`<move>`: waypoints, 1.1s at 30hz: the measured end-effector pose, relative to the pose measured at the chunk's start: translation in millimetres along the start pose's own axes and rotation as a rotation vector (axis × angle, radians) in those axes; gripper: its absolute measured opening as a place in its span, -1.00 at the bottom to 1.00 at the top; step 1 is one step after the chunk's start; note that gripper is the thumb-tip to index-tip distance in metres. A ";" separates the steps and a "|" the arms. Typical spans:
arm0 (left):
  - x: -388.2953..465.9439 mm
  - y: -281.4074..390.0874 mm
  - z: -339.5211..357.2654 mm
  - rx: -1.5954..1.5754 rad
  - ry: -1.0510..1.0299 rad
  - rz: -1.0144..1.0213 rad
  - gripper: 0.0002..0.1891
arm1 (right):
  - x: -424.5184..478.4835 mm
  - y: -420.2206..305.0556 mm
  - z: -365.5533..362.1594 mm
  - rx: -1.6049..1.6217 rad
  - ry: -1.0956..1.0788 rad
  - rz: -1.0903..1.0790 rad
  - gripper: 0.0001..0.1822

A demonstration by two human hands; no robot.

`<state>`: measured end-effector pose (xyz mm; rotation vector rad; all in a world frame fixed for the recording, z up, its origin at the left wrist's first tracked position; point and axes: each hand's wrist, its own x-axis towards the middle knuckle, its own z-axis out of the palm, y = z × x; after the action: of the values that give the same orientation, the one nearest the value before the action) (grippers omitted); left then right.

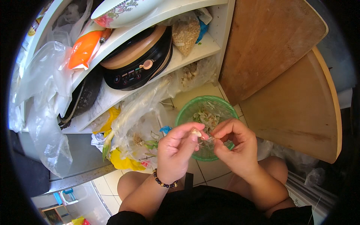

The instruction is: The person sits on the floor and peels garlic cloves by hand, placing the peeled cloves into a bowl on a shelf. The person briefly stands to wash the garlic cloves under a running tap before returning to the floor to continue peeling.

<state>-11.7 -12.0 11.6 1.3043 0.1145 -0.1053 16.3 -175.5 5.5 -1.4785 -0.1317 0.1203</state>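
Note:
My left hand (pixel 177 150) pinches a pale peeled clove, apparently garlic (pixel 196 132), between thumb and forefinger. A beaded bracelet (pixel 164 182) circles that wrist. Close by on the right, my right hand (pixel 237 146) has its thumb and forefinger drawn together, fingertips turned towards the clove. Whether a scrap of skin sits between those fingertips is too small to tell. Both hands are above a green plastic basket (pixel 207 99) lined with a clear bag. Inside it lie vegetable scraps (pixel 207 116), pale and green; the hands hide part of the basket.
A white shelf unit (pixel 194 60) at the left holds a black electric cooker (pixel 135 67) and a bag of beans or kernels (pixel 185 33). Scallions (pixel 108 144) and plastic bags (pixel 140 112) lie below. Wooden boards (pixel 270 42) lean at the right.

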 end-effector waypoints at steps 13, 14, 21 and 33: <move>-3.3 -1.3 6.7 0.591 -0.021 0.265 -0.59 | 2.1 -6.1 0.9 -0.139 -0.033 -0.138 -0.91; -2.8 -1.5 7.6 0.611 -0.027 0.293 -0.58 | 1.3 -4.2 1.1 -0.131 -0.021 -0.127 -0.91; -6.7 -3.6 7.3 0.170 -0.104 0.033 -0.65 | 1.5 -3.8 0.9 -0.142 0.012 -0.104 -0.90; -3.0 0.6 0.3 -0.282 -0.072 -0.250 -0.67 | 9.9 -13.5 -3.9 -0.369 -0.125 -0.414 -0.79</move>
<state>-14.5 -12.1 12.7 0.9992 0.2225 -0.3376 26.7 -178.9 18.8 -1.7781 -0.5823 -0.1558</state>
